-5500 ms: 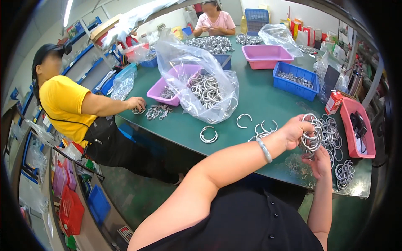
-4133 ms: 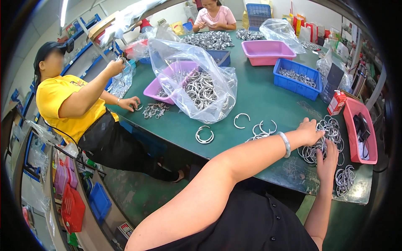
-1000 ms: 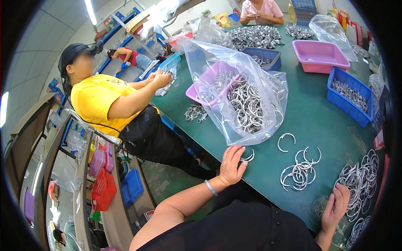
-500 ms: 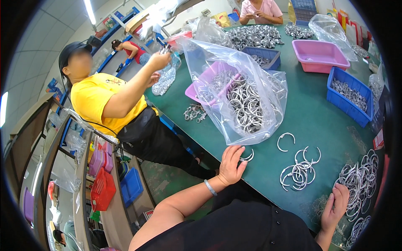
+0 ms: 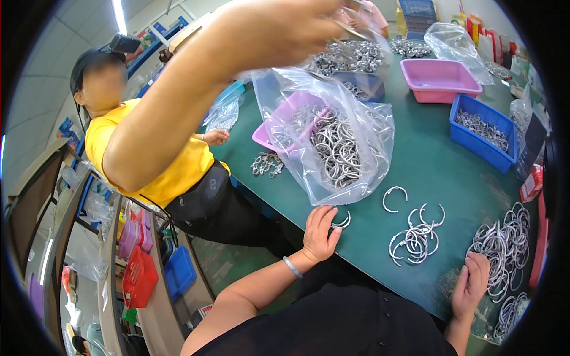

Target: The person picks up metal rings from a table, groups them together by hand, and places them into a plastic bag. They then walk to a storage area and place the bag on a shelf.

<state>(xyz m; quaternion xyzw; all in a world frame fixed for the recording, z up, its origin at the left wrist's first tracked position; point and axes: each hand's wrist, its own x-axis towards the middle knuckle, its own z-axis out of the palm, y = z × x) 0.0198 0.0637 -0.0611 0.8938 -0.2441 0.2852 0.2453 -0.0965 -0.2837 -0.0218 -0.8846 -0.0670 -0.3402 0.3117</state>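
Observation:
My left hand point(image 5: 322, 235) rests at the table's near edge, fingers stretched out and thumb apart. Just beside its fingertips lies a silver metal ring point(image 5: 345, 222), partly hidden by the hand. My right hand point(image 5: 472, 283) lies at the edge on the right with fingers extended, its tips touching or close to a heap of silver open rings point(image 5: 503, 249). Between my hands sits a loose cluster of such rings point(image 5: 417, 240), with one single open ring point(image 5: 393, 199) farther off. A clear plastic bag point(image 5: 377, 172) full of rings point(image 5: 338, 157) stands beyond my left hand.
A co-worker in yellow point(image 5: 184, 178) stands at the left, one arm point(image 5: 208, 65) stretched high across the table. Pink tub point(image 5: 442, 94), blue crate point(image 5: 475, 142) of small metal parts and a parts heap point(image 5: 350, 56) stand farther back. Shelves with a red basket point(image 5: 139, 277) line the left.
The co-worker's arm has swung up and to the right across the view, blurred, hiding part of the far table. The view has shifted slightly; my hands stay in place.

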